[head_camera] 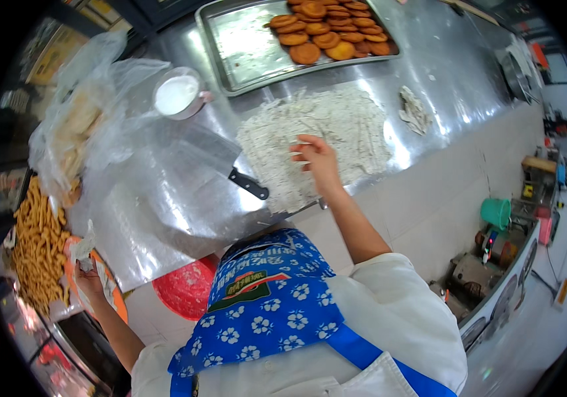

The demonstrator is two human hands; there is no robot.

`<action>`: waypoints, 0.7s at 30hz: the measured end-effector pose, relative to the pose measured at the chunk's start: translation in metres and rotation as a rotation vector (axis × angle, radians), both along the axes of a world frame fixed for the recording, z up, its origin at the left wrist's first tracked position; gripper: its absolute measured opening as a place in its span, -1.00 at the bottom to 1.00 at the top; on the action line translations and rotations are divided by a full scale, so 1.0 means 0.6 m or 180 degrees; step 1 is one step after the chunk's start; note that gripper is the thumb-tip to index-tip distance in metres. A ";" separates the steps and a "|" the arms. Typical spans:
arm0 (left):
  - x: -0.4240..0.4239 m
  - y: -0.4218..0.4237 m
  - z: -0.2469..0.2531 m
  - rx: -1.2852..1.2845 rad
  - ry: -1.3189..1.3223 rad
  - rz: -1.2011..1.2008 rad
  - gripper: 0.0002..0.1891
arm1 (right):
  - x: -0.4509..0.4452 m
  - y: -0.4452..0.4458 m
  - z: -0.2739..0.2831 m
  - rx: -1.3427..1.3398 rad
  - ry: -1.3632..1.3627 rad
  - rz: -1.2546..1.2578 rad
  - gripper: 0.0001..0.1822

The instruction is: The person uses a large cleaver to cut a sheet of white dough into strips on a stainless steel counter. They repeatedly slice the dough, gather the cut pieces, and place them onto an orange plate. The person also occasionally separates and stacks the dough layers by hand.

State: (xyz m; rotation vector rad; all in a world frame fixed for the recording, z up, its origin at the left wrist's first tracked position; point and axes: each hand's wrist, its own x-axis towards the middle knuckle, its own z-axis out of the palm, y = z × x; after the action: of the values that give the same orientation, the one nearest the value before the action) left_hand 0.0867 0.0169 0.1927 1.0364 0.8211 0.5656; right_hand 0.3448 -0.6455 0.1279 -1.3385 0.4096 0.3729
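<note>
On the far left, my left hand [89, 282] grips a pale, limp piece [85, 249], whether dough or cloth I cannot tell. It is held over an orange basin [116, 293] with whitish material inside. My right hand [319, 161] is above a floury white patch [357, 129] on the steel table [154, 198]. Its fingers are loosely bent and apart, with nothing between them. Left of that hand lies a cleaver, its black handle [248, 183] pointing toward me and its blade [211, 147] flat on the steel.
A metal tray [236, 89] holds several browned round cakes [318, 28]. Near it are a cup of white powder [176, 94], a plastic bag [77, 116] and a crumpled cloth [414, 110]. Fried sticks [40, 243] are heaped left. A red basin [184, 290] sits below the table edge.
</note>
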 end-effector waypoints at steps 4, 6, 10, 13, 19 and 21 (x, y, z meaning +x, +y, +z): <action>-0.116 0.085 -0.038 0.0363 0.1492 0.1022 -0.61 | 0.006 -0.053 -0.033 -0.1021 -0.0341 -0.0046 -0.72; -0.136 0.085 -0.080 0.0179 0.1921 0.0941 -0.56 | 0.012 -0.057 -0.045 -0.1861 -0.0624 0.0095 -0.72; -0.016 -0.039 -0.201 0.2225 0.2701 0.0280 -0.48 | 0.027 0.000 -0.061 -0.2668 -0.1544 0.0590 -0.64; 0.123 -0.253 -0.239 0.3319 0.1892 -0.1184 -0.51 | 0.033 0.059 -0.065 -0.3442 -0.1983 0.0663 -0.59; 0.334 -0.670 -0.155 0.3151 0.0429 -0.2835 -0.56 | -0.007 0.071 -0.064 -0.3806 -0.2289 0.0638 -0.58; 0.380 -0.744 -0.132 0.2934 0.0404 -0.3181 -0.53 | -0.019 0.039 -0.066 -0.3077 -0.2220 0.1021 -0.57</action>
State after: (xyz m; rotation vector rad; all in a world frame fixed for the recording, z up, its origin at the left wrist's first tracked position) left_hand 0.3146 -0.4292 0.1134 2.1419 0.0156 -0.0344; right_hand 0.3333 -0.6218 0.0881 -2.3687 -0.2742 -0.0857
